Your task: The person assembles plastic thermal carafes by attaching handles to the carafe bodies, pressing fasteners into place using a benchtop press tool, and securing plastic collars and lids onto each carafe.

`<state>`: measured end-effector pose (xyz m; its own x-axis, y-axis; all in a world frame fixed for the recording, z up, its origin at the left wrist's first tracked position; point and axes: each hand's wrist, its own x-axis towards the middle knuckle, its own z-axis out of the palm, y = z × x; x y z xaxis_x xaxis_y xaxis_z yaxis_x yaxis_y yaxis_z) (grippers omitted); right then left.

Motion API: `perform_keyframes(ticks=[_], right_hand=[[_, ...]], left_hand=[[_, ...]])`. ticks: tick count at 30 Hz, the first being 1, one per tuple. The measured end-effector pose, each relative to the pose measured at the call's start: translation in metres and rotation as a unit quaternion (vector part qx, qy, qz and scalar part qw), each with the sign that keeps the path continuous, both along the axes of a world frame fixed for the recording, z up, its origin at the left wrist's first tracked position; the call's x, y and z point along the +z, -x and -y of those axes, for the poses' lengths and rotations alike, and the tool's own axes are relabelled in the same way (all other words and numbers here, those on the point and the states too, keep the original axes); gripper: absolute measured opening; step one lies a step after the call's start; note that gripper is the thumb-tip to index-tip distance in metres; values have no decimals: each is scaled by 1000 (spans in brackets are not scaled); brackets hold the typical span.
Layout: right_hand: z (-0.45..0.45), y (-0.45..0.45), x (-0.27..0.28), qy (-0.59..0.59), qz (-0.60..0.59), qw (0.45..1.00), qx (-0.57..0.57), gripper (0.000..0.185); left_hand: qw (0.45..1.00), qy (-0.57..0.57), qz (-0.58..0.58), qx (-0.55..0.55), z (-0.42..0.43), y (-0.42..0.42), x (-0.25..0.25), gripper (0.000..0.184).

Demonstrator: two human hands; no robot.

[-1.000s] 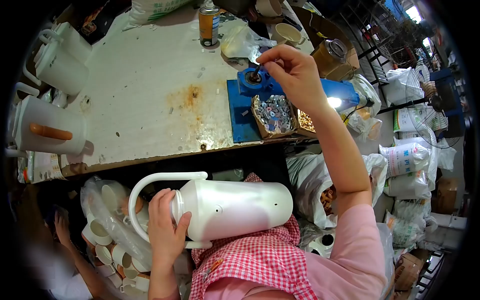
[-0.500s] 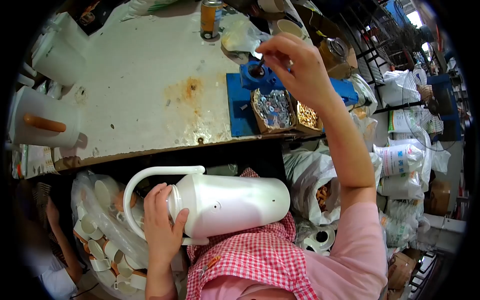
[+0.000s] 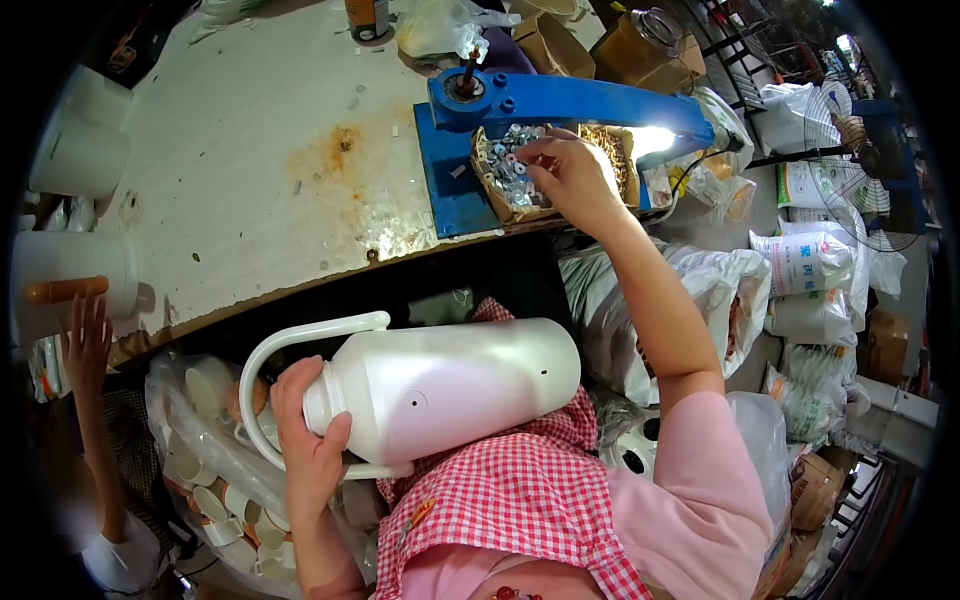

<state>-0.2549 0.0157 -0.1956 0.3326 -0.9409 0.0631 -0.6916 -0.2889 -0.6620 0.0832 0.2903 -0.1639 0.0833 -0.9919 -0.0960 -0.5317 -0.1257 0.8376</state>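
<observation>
A white jug-shaped flask body (image 3: 450,385) with a loop handle (image 3: 262,372) lies on its side across my lap. My left hand (image 3: 308,430) is wrapped round its neck at the left end. Two small dark holes show on its side. My right hand (image 3: 580,180) is over an open carton of small grey metal pieces (image 3: 512,165), thumb and fingers pinched together at the pieces. What sits between those fingertips is too small to make out. Beside it stands a carton of small brass-coloured parts (image 3: 608,150). The blue metal arm (image 3: 580,98) of a bench device stretches behind both cartons.
A co-worker's hand (image 3: 88,335) is by a white container with a brown handle (image 3: 66,290) at the left. The worktable (image 3: 250,200) has rusty stains. Bagged cups (image 3: 225,500) stand lower left, white sacks (image 3: 600,310) at the right. A can (image 3: 368,18) stands behind.
My right hand has come down from the top of the blue device to the grey metal pieces. A light at the device now shines. The co-worker's hand has risen to the brown-handled container.
</observation>
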Motion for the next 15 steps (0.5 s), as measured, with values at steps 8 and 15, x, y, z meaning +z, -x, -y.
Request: perform_keyframes(ticks=[8,15], right_hand=[[13,2,-4,80,-61,989,104,13],[5,12,-1,12,6,999,50,15]], left_hand=[[999,2,-12,52,4,7,-2,58],[999,-10,5,30,6,5,-3,57]])
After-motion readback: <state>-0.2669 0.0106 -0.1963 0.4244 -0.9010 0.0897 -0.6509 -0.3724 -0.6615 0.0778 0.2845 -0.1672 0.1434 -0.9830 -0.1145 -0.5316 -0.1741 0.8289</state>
